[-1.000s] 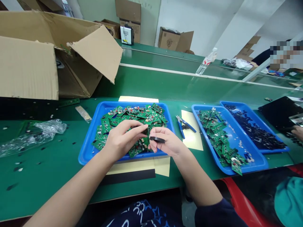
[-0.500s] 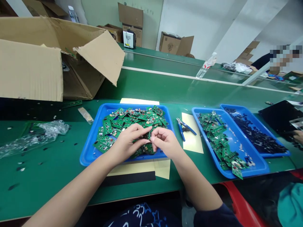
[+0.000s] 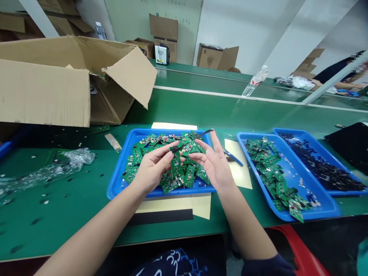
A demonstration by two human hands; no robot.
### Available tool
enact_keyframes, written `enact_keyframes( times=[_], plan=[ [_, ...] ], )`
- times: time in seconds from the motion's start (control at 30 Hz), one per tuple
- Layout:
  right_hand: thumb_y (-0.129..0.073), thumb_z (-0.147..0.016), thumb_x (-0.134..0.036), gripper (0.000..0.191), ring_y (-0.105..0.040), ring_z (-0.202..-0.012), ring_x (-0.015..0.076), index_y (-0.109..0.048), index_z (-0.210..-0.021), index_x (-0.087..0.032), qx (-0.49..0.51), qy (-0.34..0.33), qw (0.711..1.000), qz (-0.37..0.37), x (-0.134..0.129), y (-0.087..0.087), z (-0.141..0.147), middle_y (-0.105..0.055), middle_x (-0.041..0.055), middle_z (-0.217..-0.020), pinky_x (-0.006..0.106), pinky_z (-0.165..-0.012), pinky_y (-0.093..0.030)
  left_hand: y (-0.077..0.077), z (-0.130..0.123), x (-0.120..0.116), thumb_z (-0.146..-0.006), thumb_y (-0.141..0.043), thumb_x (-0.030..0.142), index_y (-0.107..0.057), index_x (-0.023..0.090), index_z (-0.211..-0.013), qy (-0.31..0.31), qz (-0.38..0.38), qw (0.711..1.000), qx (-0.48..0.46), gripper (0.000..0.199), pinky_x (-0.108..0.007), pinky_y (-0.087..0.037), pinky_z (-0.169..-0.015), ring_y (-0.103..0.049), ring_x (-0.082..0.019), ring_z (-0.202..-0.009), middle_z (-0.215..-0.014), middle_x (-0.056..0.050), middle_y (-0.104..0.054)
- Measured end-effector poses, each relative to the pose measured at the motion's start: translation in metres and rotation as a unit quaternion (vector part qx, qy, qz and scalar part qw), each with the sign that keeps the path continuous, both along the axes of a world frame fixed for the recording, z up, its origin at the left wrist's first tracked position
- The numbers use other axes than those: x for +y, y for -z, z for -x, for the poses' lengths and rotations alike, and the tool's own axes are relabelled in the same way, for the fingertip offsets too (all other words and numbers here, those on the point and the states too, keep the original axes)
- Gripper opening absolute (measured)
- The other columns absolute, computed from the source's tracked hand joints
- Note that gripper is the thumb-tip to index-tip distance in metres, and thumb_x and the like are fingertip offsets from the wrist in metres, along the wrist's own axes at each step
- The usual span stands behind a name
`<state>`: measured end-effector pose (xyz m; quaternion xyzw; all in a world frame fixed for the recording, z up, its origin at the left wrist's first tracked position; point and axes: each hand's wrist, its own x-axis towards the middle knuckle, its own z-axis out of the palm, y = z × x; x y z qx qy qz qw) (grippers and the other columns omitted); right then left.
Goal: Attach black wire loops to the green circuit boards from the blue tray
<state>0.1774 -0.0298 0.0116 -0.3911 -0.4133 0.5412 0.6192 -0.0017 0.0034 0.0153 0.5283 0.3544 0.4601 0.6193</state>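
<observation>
My left hand [image 3: 151,170] pinches a green circuit board [image 3: 176,166] between thumb and fingers, above the blue tray [image 3: 113,180]. From the board's upper end a thin black strip [image 3: 204,133] stretches to the right. My right hand [image 3: 217,168] has its fingers spread, and the strip's far end lies at its index fingertip; whether they touch, I cannot tell. A heap of similar boards [image 3: 138,155] fills the tray beneath both hands. Blue-handled cutters [image 3: 236,158] lie partly hidden behind my right hand on a cream sheet [image 3: 243,176].
On the right, one blue tray [image 3: 335,209] holds more boards and small pale bits; another [image 3: 356,191] holds black pieces. A large cardboard box [image 3: 46,92] stands at left, near crumpled plastic wrap [image 3: 77,159]. A water bottle [image 3: 254,82] stands on the ledge. A black strip [image 3: 163,217] lies in front.
My hands were close together over the tray; now the right one has opened and moved away to the right. The board and black strip have come into plain sight. The view has shifted slightly.
</observation>
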Motion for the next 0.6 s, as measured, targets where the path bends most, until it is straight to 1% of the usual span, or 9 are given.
enact_keyframes(
  times=[0.07,0.1,0.2,0.27,0.3,0.37,0.5,0.53,0.6],
  plan=[
    [-0.052,-0.079,-0.032,0.078,-0.063,-0.078,0.0146,-0.005,-0.142,-0.037,-0.003,-0.004,1.000,-0.002,0.000,0.001,0.001,-0.053,0.0076,-0.121,0.033,-0.073,-0.051,-0.002,-0.003,-0.004,-0.077,-0.064,0.036,-0.062,0.018,-0.115,0.030,0.021,0.999,-0.004,0.042,-0.028,-0.054,-0.054,-0.066,-0.017,-0.063,-0.074,-0.007,-0.069],
    [-0.050,-0.080,-0.032,0.079,-0.062,-0.074,0.0138,-0.001,-0.142,-0.036,-0.001,0.007,1.000,-0.008,0.000,0.002,0.001,-0.057,0.0069,-0.115,0.031,-0.069,-0.051,-0.002,-0.004,-0.005,-0.077,-0.064,0.036,-0.062,0.018,-0.114,0.038,0.031,0.999,-0.009,0.041,-0.029,-0.055,-0.056,-0.067,-0.018,-0.064,-0.074,-0.007,-0.070],
    [-0.042,-0.083,-0.035,0.071,-0.057,-0.063,0.0118,-0.004,-0.143,-0.034,0.007,0.090,0.995,-0.038,0.001,0.003,-0.005,-0.063,0.0024,-0.093,0.028,-0.061,-0.048,-0.004,-0.004,-0.005,-0.078,-0.063,0.036,-0.063,0.018,-0.112,0.033,0.047,0.998,-0.023,0.039,-0.033,-0.057,-0.065,-0.067,-0.018,-0.067,-0.081,-0.008,-0.070],
    [-0.041,-0.084,-0.036,0.068,-0.055,-0.059,0.0115,-0.006,-0.142,-0.035,0.000,0.138,0.989,-0.059,0.001,0.002,-0.008,-0.063,0.0000,-0.085,0.027,-0.058,-0.047,-0.004,-0.003,-0.004,-0.078,-0.062,0.036,-0.064,0.017,-0.111,0.027,0.054,0.998,-0.030,0.038,-0.035,-0.056,-0.069,-0.067,-0.017,-0.068,-0.083,-0.008,-0.070],
    [-0.041,-0.084,-0.035,0.068,-0.055,-0.058,0.0114,-0.006,-0.142,-0.035,-0.008,0.147,0.987,-0.065,0.001,0.002,-0.009,-0.063,-0.0005,-0.085,0.027,-0.058,-0.047,-0.004,-0.003,-0.004,-0.078,-0.062,0.036,-0.065,0.017,-0.110,0.026,0.059,0.997,-0.034,0.038,-0.035,-0.056,-0.070,-0.067,-0.017,-0.067,-0.082,-0.007,-0.070],
    [-0.045,-0.083,-0.032,0.074,-0.056,-0.058,0.0115,-0.001,-0.142,-0.034,-0.031,0.125,0.990,-0.065,0.000,0.002,-0.005,-0.064,0.0001,-0.087,0.028,-0.057,-0.048,-0.004,-0.004,-0.003,-0.078,-0.061,0.038,-0.066,0.016,-0.108,0.029,0.076,0.996,-0.042,0.037,-0.033,-0.056,-0.068,-0.065,-0.016,-0.065,-0.080,-0.007,-0.069],
    [-0.054,-0.079,-0.026,0.090,-0.060,-0.063,0.0132,0.009,-0.142,-0.029,-0.086,0.031,0.994,-0.056,-0.006,0.005,0.012,-0.065,0.0034,-0.097,0.030,-0.061,-0.051,-0.001,-0.007,-0.003,-0.078,-0.061,0.041,-0.069,0.016,-0.101,0.015,0.092,0.994,-0.047,0.036,-0.027,-0.054,-0.062,-0.061,-0.012,-0.059,-0.074,-0.005,-0.067],
    [-0.055,-0.079,-0.025,0.091,-0.060,-0.065,0.0135,0.010,-0.142,-0.029,-0.099,0.018,0.993,-0.057,-0.008,0.006,0.016,-0.064,0.0039,-0.099,0.031,-0.064,-0.052,0.000,-0.007,-0.003,-0.077,-0.062,0.041,-0.069,0.016,-0.099,0.013,0.090,0.995,-0.040,0.035,-0.027,-0.053,-0.061,-0.059,-0.012,-0.058,-0.073,-0.005,-0.067],
    [-0.057,-0.078,-0.023,0.092,-0.060,-0.066,0.0136,0.008,-0.142,-0.029,-0.121,0.015,0.990,-0.067,-0.010,0.009,0.022,-0.063,0.0042,-0.100,0.033,-0.068,-0.052,0.002,-0.008,-0.003,-0.077,-0.061,0.042,-0.070,0.015,-0.096,0.012,0.077,0.997,-0.018,0.034,-0.026,-0.051,-0.059,-0.058,-0.012,-0.057,-0.072,-0.005,-0.067]
  ],
)
